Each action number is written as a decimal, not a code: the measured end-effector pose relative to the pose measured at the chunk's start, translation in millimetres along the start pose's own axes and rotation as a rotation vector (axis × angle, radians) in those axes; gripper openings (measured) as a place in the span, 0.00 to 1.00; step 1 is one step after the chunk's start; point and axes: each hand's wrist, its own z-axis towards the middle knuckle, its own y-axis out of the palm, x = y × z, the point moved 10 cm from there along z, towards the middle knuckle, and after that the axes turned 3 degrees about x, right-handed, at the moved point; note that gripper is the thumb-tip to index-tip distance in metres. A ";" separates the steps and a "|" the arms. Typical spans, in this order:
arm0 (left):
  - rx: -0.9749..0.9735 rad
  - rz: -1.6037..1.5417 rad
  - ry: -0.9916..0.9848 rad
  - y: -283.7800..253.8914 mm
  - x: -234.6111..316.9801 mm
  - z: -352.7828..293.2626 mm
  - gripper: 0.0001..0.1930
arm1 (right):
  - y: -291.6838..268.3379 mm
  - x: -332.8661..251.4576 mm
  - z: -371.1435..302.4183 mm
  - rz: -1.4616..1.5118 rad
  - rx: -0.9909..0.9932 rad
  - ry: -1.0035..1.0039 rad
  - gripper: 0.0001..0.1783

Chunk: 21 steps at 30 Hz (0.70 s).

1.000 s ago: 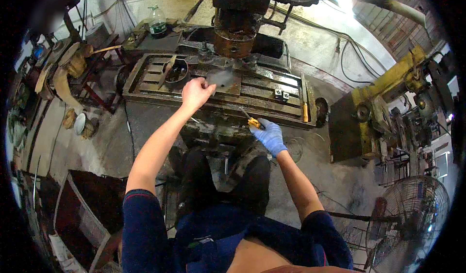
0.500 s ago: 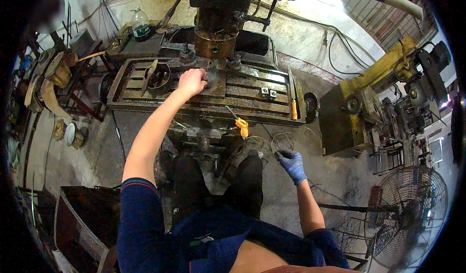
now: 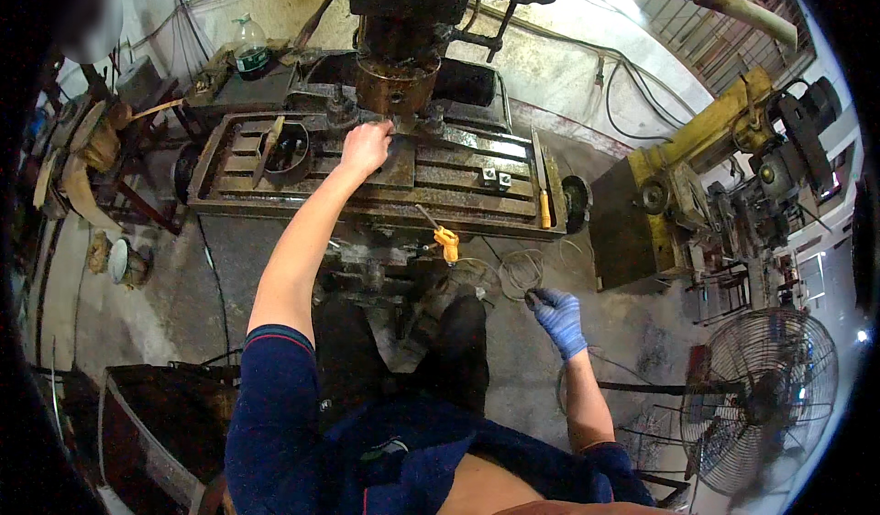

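Note:
My bare left hand (image 3: 368, 147) reaches over the milling machine's slotted table (image 3: 449, 199), just below the dark spindle head (image 3: 396, 86). Its fingers are curled closed; whatever they grip is hidden on the far side. A flat metal plate (image 3: 397, 170) lies beneath that hand. My right hand (image 3: 557, 321), in a blue glove with dark fingertips, hangs in the air right of my knees. Those fingers are bent together, and I cannot make out anything in them. A yellow air blow gun (image 3: 445, 243) hangs at the table's front edge, between my hands.
On the table are a round pan (image 3: 290, 151) at left, two small metal blocks (image 3: 497, 179), and an orange-handled file (image 3: 544, 205). A floor fan (image 3: 761, 405) stands at right, a yellow machine (image 3: 646, 213) behind it. A coiled hose (image 3: 522, 272) lies on the floor.
The view has shifted slightly, moving the scene a little left. My left hand has moved slightly toward the spindle and right across the table. My right hand stays bent beside my knees.

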 end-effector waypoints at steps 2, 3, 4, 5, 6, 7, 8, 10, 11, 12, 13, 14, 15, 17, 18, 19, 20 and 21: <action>-0.035 0.069 -0.135 1.0 -7.3 -0.3 0.13 | -18.9 -12.6 6.6 0.031 0.066 -0.042 0.14; -0.053 0.103 -0.202 -0.7 -10.3 -1.2 0.14 | -33.8 -23.6 15.6 0.006 0.094 -0.096 0.14; -0.049 0.100 -0.236 0.1 -13.5 -1.3 0.15 | -51.2 -38.8 25.1 -0.024 0.122 -0.150 0.13; -0.046 0.107 -0.274 -0.1 -19.4 -1.9 0.15 | -75.5 -61.6 37.2 0.069 0.177 -0.211 0.13; -0.042 0.104 -0.310 0.1 -23.0 -2.1 0.16 | -106.1 -94.3 49.7 0.153 0.234 -0.270 0.13; -0.038 0.107 -0.319 -1.1 -24.4 -2.9 0.16 | -138.7 -142.4 59.7 0.049 0.382 -0.443 0.14; -0.033 0.118 -0.338 -5.0 -30.4 -5.9 0.17 | -166.7 -186.5 70.6 -0.058 0.417 -0.434 0.16; -0.025 0.109 -0.338 -5.0 -28.5 -4.0 0.17 | -246.2 -233.4 92.8 -0.043 0.676 -0.705 0.20; -0.022 0.115 -0.344 -3.8 -34.9 -5.8 0.17 | -278.0 -266.4 96.1 0.453 0.672 -0.853 0.22; -0.016 0.130 -0.358 -7.0 -44.1 -9.9 0.18 | -296.7 -302.9 106.3 0.868 0.455 -1.016 0.23; -0.023 0.097 -0.335 -0.4 -28.9 -2.6 0.18 | -317.2 -347.1 81.4 0.925 0.249 -1.111 0.22; -0.027 0.091 -0.328 1.0 -21.2 0.6 0.18 | -325.8 -356.2 73.0 0.891 0.255 -1.151 0.21; -0.030 0.098 -0.332 0.3 -21.6 -0.4 0.18 | -330.1 -366.2 69.9 0.871 0.248 -1.191 0.20; -0.019 0.100 -0.337 -0.1 -24.4 -1.6 0.18 | -337.1 -352.4 68.7 0.726 0.570 -1.142 0.19; -0.010 0.105 -0.346 -1.2 -28.9 -2.1 0.17 | -334.6 -342.8 69.1 0.727 0.665 -1.102 0.18; 0.007 0.106 -0.347 -3.5 -32.8 -2.5 0.17 | -315.6 -326.9 62.6 0.868 0.639 -1.058 0.19; 0.018 0.100 -0.340 -2.9 -32.2 -3.3 0.17 | -300.7 -305.2 56.7 0.998 0.620 -1.004 0.19; 0.026 0.086 -0.324 0.0 -26.8 -1.8 0.17 | -289.8 -292.7 47.8 0.935 0.570 -1.078 0.17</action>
